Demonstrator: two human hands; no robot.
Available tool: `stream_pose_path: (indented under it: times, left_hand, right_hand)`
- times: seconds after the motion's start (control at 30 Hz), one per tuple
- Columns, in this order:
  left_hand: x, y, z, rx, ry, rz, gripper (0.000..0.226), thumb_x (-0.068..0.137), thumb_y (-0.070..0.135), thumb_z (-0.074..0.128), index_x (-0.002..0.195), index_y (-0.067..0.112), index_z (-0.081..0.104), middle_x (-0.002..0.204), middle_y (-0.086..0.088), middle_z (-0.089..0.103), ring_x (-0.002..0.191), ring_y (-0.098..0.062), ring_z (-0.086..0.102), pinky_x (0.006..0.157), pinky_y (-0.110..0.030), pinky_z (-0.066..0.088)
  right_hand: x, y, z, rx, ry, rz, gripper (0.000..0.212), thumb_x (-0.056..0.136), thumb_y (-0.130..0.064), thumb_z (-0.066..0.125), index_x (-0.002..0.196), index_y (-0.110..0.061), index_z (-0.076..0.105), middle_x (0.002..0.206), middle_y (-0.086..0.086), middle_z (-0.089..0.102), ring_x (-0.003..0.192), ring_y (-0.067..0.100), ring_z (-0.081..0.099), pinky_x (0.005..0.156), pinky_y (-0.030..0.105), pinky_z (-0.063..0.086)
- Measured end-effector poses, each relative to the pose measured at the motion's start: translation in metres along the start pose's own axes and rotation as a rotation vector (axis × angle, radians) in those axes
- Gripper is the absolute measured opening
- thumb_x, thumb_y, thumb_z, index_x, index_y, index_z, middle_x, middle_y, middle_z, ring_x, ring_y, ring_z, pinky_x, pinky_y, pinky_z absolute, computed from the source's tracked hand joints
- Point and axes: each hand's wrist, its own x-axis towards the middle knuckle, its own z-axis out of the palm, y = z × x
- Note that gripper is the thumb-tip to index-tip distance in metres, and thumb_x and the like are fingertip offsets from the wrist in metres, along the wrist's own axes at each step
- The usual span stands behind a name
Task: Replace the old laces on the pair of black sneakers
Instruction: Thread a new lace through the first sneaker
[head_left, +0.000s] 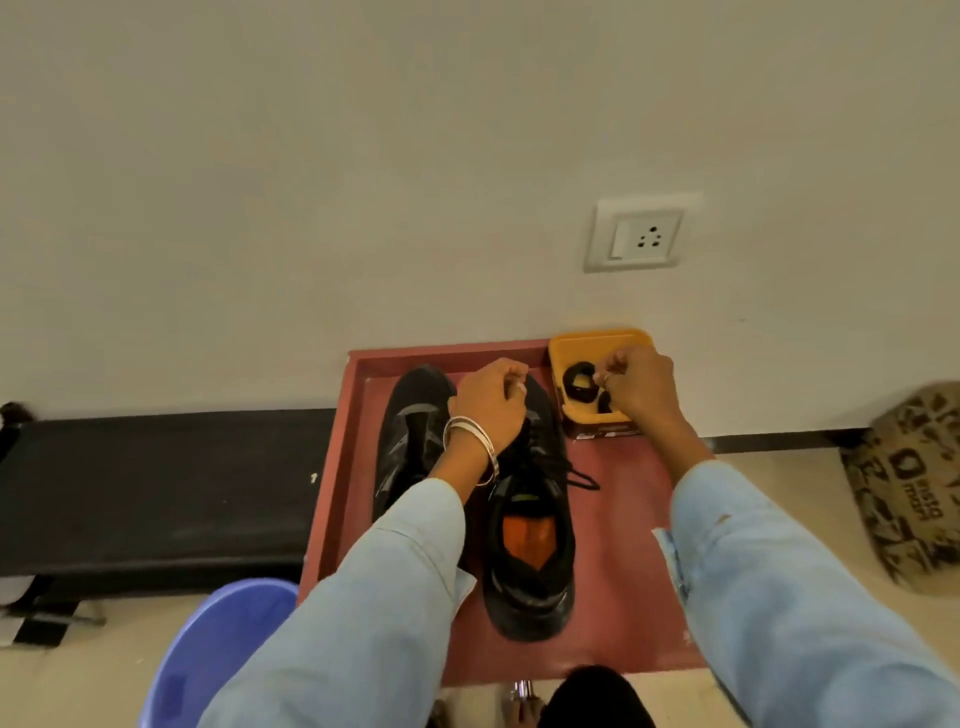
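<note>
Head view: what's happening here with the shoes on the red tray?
A person in light blue sleeves is working on two black sneakers standing on a red tray. The left hand is curled over the front of the right-hand sneaker, which still has a black lace trailing off its side. The right hand pinches something small over a yellow box holding coiled black laces. The left-hand sneaker lies untouched.
</note>
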Motion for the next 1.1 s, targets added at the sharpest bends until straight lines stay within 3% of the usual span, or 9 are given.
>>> stream_pose_path:
  times: [0.07,0.2,0.33,0.47,0.63,0.7,0.83,0.97,1.1]
  left_hand:
    - [0.020,0.002,0.015,0.216,-0.100,0.029,0.031,0.094,0.018,0.048,0.120,0.029,0.059,0.117,0.008,0.065,0.116,-0.019,0.055,0.104,-0.048,0.037]
    - [0.042,0.009,0.038,0.494,-0.265,0.016,0.042,0.093,0.014,0.044,0.129,0.034,0.052,0.131,0.006,0.055,0.136,-0.021,0.033,0.110,-0.061,0.009]
    - [0.048,0.011,0.046,0.595,-0.266,0.011,0.043,0.087,0.009,0.046,0.121,0.033,0.057,0.120,0.004,0.058,0.128,-0.023,0.040,0.109,-0.067,0.005]
    - [0.045,0.011,0.043,0.580,-0.246,0.020,0.046,0.088,0.007,0.044,0.123,0.034,0.058,0.125,0.005,0.058,0.128,-0.023,0.039,0.109,-0.066,0.006]
    - [0.039,0.007,0.025,0.368,-0.081,0.021,0.038,0.093,0.010,0.045,0.120,0.030,0.062,0.122,0.006,0.062,0.122,-0.021,0.049,0.108,-0.052,0.028]
    - [0.033,0.008,0.013,0.154,0.012,0.047,0.032,0.094,0.010,0.048,0.120,0.020,0.064,0.118,-0.001,0.066,0.115,-0.021,0.056,0.104,-0.043,0.040]
    - [0.014,0.025,-0.011,-0.063,0.081,0.107,0.043,0.092,0.015,0.057,0.134,0.013,0.050,0.126,-0.007,0.058,0.117,-0.020,0.054,0.102,-0.031,0.040]
    - [-0.008,0.053,-0.035,-0.172,0.025,0.184,0.060,0.089,0.024,0.063,0.143,0.022,0.037,0.138,-0.001,0.047,0.125,-0.012,0.041,0.103,-0.030,0.035]
    - [-0.037,0.077,-0.063,-0.363,-0.053,0.131,0.019,0.092,0.020,0.059,0.108,0.018,0.067,0.087,0.003,0.067,0.078,-0.007,0.061,0.081,-0.029,0.049]
  right_hand:
    - [0.026,0.014,0.010,-0.186,-0.131,-0.050,0.013,0.088,-0.011,0.063,0.087,-0.002,0.072,0.082,0.014,0.069,0.077,0.028,0.063,0.064,0.026,0.041]
    - [0.055,0.021,0.032,-0.614,-0.255,-0.214,0.029,0.088,-0.026,0.063,0.063,-0.017,0.053,0.066,0.000,0.052,0.068,0.019,0.051,0.060,0.027,0.036]
    - [0.064,0.020,0.051,-0.804,-0.259,-0.283,0.009,0.091,-0.022,0.058,0.085,-0.018,0.063,0.083,0.002,0.059,0.078,0.020,0.055,0.067,0.030,0.043]
    - [0.067,0.022,0.057,-0.749,-0.246,-0.264,0.014,0.091,-0.022,0.056,0.098,-0.020,0.069,0.097,0.006,0.066,0.087,0.023,0.061,0.069,0.032,0.048]
    - [0.062,0.007,0.023,-0.249,-0.178,-0.148,0.025,0.084,-0.021,0.068,0.074,0.002,0.068,0.066,0.014,0.060,0.062,0.024,0.053,0.057,0.027,0.035]
    - [0.052,-0.005,-0.003,0.058,-0.111,-0.110,0.022,0.080,-0.018,0.073,0.075,0.004,0.071,0.073,0.022,0.066,0.066,0.029,0.059,0.061,0.029,0.040]
    - [0.008,-0.046,-0.058,0.460,-0.114,-0.138,0.010,0.079,-0.013,0.075,0.081,-0.003,0.076,0.083,0.007,0.073,0.083,0.014,0.065,0.076,0.027,0.046]
    - [-0.040,-0.091,-0.100,0.598,-0.216,-0.233,0.005,0.080,-0.010,0.073,0.083,-0.006,0.075,0.076,-0.003,0.070,0.061,-0.004,0.056,0.060,0.010,0.037]
    - [-0.076,-0.112,-0.120,0.596,-0.228,-0.232,0.008,0.080,-0.022,0.075,0.078,-0.015,0.077,0.076,0.007,0.063,0.071,0.019,0.040,0.057,0.026,0.032]
